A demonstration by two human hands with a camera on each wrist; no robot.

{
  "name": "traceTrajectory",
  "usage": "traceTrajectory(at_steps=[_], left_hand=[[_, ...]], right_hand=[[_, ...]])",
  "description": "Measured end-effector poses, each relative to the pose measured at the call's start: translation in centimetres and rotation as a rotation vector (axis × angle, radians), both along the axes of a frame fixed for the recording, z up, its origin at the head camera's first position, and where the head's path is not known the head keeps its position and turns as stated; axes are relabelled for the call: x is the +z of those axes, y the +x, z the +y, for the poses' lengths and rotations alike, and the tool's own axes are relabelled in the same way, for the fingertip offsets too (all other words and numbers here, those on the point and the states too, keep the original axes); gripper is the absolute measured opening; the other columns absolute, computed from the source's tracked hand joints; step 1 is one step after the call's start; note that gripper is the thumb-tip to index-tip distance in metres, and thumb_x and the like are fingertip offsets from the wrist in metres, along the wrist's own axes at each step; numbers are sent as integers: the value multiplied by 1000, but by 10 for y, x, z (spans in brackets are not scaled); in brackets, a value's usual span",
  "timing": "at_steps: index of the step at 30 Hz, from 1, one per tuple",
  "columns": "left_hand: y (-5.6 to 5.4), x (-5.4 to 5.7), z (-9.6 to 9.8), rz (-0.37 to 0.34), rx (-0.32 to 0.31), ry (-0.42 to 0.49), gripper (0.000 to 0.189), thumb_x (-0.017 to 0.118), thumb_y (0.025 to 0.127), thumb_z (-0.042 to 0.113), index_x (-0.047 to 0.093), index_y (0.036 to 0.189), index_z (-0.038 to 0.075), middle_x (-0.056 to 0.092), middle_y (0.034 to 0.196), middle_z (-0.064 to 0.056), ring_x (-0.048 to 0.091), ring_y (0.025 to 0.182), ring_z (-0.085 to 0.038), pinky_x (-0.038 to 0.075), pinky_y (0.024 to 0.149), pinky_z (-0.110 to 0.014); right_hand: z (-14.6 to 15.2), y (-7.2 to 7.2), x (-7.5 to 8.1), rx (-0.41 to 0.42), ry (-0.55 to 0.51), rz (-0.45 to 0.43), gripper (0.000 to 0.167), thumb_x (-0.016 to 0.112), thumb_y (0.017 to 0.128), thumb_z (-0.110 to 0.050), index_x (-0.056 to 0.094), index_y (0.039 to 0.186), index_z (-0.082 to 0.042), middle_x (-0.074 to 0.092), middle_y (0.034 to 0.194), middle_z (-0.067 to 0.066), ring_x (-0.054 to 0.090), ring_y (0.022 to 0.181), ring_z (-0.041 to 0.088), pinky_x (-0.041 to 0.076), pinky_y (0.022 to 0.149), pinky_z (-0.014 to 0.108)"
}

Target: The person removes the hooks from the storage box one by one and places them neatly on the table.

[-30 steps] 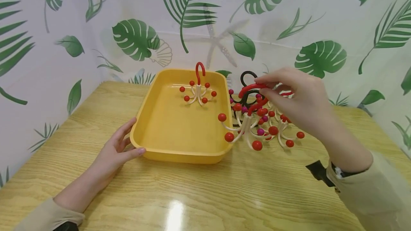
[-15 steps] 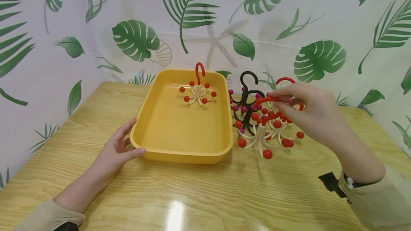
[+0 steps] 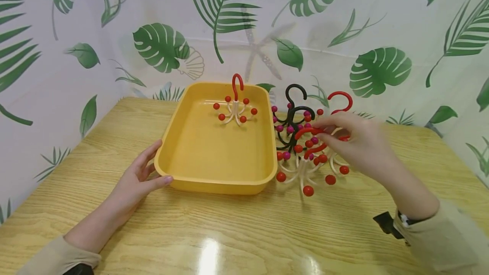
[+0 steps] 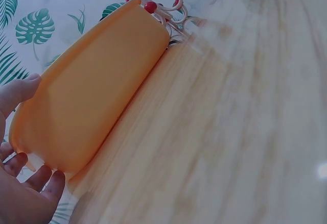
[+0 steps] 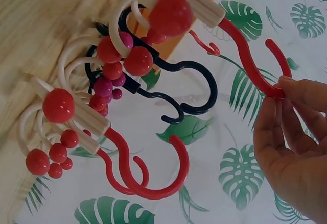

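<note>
My left hand (image 3: 130,188) holds the near left corner of a yellow plastic tray (image 3: 210,156), thumb at the front rim and fingers along its side. Inside the tray, toward the back right, stands a multi-arm hanging hook (image 3: 236,107) with a red hook, white arms and red ball tips. Just right of the tray, my right hand (image 3: 355,143) pinches the red top of a matching hanging hook (image 3: 304,165) between thumb and fingertips. This one hangs low over the table, tilted. In the right wrist view, its red crook (image 5: 245,55) shows between the fingertips.
Behind the held one stand two black hanging hooks (image 3: 295,86) with purple tips. Beside them, two more red-topped hanging hooks (image 5: 120,142) stand close together, partly behind my right hand. A leaf-print cloth (image 3: 244,24) rises behind the wooden table (image 3: 160,232).
My right hand carried the red-topped hanging hook right, away from the tray's edge, then lower and slightly back left. The left hand and the tray have stayed put.
</note>
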State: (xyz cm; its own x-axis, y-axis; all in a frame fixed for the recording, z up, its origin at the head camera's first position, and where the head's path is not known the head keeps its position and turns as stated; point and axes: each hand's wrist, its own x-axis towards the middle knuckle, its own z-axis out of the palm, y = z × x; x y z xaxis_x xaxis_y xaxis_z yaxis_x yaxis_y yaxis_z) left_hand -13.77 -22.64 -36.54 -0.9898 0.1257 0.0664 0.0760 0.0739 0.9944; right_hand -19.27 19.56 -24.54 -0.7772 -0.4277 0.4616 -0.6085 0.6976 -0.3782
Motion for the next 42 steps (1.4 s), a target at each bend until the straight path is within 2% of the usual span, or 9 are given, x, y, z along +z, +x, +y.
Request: traceTrajectory(at_steps=[6, 12, 19, 27, 34, 42], left_hand=[[-1, 0, 0, 0, -1, -5, 84, 69, 88, 8, 18, 154, 19, 21, 154, -6, 34, 131, -28, 42, 92, -18], [-2, 0, -1, 6, -3, -9, 83, 69, 88, 9, 18, 154, 19, 21, 154, -6, 35, 130, -28, 42, 91, -18], [-1, 0, -1, 0, -4, -2, 84, 69, 88, 8, 18, 154, 19, 21, 154, -6, 35, 129, -27, 42, 92, -18], [0, 0, -1, -2, -4, -3, 84, 69, 88, 8, 17, 154, 19, 20, 154, -6, 36, 129, -27, 43, 92, -19], [0, 0, -1, -4, -6, 0, 84, 69, 88, 8, 17, 154, 19, 19, 155, -5, 34, 131, -27, 42, 92, -18], [0, -1, -1, -1, -8, 10, 85, 69, 88, 7, 17, 154, 19, 19, 155, -6, 33, 131, -28, 43, 92, -18]], right_hand=[[-3, -2, -6, 17, -10, -14, 26, 72, 83, 0, 71, 106, -12, 69, 97, 2, 66, 77, 18, 51, 63, 18], [-6, -3, -9, 35, -4, 8, 25, 73, 81, 1, 71, 103, -10, 69, 96, 2, 65, 75, 16, 52, 63, 20], [-10, -4, -13, 74, -42, -13, 25, 74, 80, 3, 71, 102, -8, 69, 92, 2, 64, 72, 13, 53, 63, 22], [-12, -3, -17, 58, -33, -24, 22, 73, 81, 2, 72, 101, -8, 68, 93, 0, 63, 75, 13, 52, 66, 18], [-10, -1, -20, 58, -19, -24, 22, 72, 82, 2, 71, 101, -8, 66, 92, -1, 63, 76, 12, 53, 66, 21], [-8, 3, -21, 15, 2, -45, 16, 73, 82, -1, 72, 96, -8, 66, 88, -2, 62, 76, 12, 52, 66, 22]])
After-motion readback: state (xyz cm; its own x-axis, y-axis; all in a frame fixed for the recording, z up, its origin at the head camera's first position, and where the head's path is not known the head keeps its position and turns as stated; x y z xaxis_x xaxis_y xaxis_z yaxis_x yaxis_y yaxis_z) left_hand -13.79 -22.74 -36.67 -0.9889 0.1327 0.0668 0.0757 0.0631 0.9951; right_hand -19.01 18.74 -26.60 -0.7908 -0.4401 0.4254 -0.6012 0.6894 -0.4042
